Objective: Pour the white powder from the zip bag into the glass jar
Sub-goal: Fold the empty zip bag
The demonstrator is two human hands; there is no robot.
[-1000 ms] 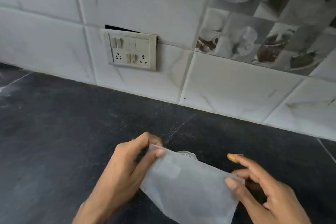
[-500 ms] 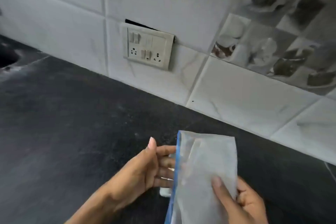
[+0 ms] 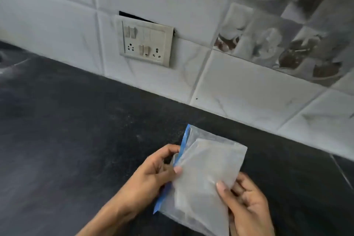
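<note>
1. Since half a second ago, the zip bag (image 3: 206, 176) has tilted, its top now leaning toward the upper left of the frame, and the left hand (image 3: 153, 176) has closed onto its blue zip edge (image 3: 183, 146).
2. Left fingers pinch that blue edge at lower centre, thumb on the front of the plastic.
3. Lower right, the right hand (image 3: 247, 203) grips the bag's right side, thumb pressed on front, fingers curled behind.
4. Pale powder shows faintly through the plastic.
5. Both hands hold the bag above the dark countertop (image 3: 67, 130).
6. A switchboard (image 3: 145, 43) sits on the tiled wall (image 3: 239, 90), upper centre.
</note>
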